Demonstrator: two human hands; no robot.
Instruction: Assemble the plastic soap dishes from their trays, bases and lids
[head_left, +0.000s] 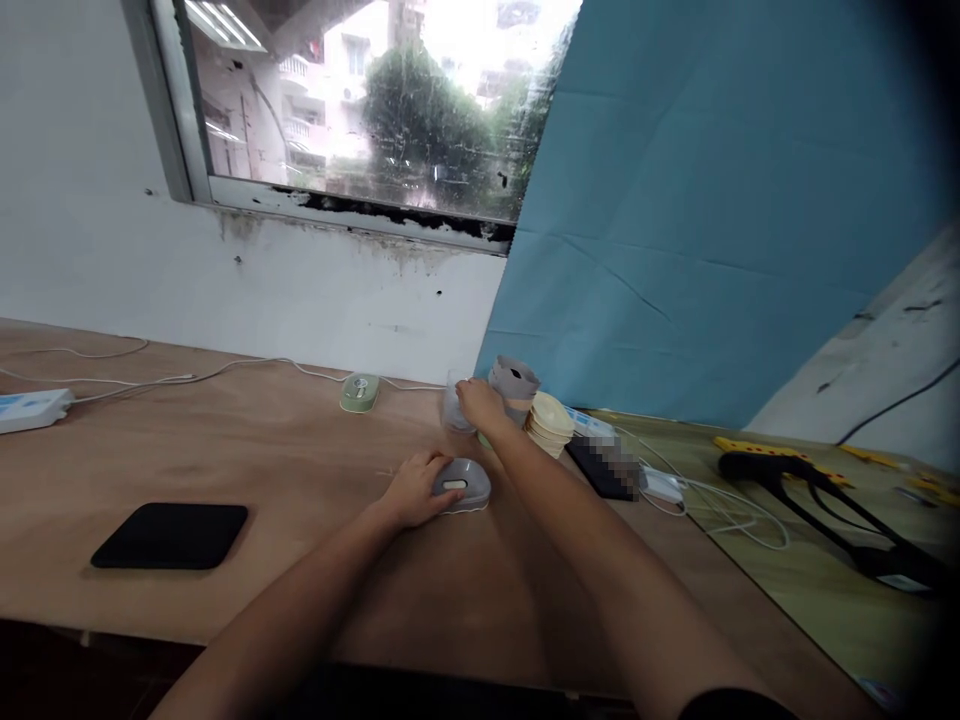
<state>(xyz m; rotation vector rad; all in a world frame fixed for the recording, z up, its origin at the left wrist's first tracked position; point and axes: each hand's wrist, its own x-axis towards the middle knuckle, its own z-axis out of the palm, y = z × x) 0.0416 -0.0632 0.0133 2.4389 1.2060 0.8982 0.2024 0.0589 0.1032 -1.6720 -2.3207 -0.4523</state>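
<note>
My left hand (pixel 415 491) grips the left end of a small grey rounded case (pixel 469 478) lying on the table, with the thumb along its near side and the fingers at its far side. A pale oval shows in the top of the case. Farther back, my right hand (pixel 481 406) is closed at the edge of a clear plastic container (pixel 455 405); its fingertips are partly hidden. Just right of that hand stands a grey crumpled-topped bag or pouch (pixel 514 383). Beside it is a stack of cream-coloured round pieces (pixel 550 422).
A green rounded case (pixel 360 392) sits near the wall. At left lie a black flat pad (pixel 171 535) and a white power strip (pixel 34 409). Right of the stack are a dark flat object (pixel 602 470), white cables (pixel 739 520) and a black frame-like object (pixel 825 515).
</note>
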